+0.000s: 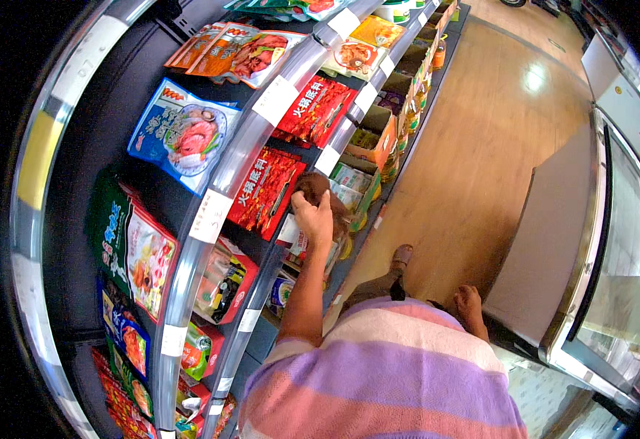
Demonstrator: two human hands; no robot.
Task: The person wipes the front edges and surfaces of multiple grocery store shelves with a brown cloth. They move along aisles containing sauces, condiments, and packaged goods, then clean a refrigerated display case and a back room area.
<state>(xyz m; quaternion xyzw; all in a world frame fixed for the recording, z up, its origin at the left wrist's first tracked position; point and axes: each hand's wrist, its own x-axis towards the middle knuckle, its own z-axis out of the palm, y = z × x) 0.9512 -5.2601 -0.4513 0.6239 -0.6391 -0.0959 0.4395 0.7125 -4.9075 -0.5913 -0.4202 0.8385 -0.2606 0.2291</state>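
My left hand (314,217) pinches a brown cloth (313,187) at the front edge of a shelf. The cloth bunches above the fingers and hangs down beyond them, partly hidden by the hand. Just left of it lies a red printed food packet (265,192) on the shelf, with a similar red packet (319,112) farther along. A white price tag (328,159) sits on the shelf rail near the cloth. Down at my right side, my right hand (468,303) hangs with curled fingers and nothing visible in it, close to a freezer cabinet (539,247).
On the upper shelf are a blue-and-white food pouch (183,137), orange pouches (237,52) and a green-and-red pouch (139,247). Open cardboard boxes (375,137) of packets line a lower shelf. A wood-look floor (462,137) runs between shelving and freezer.
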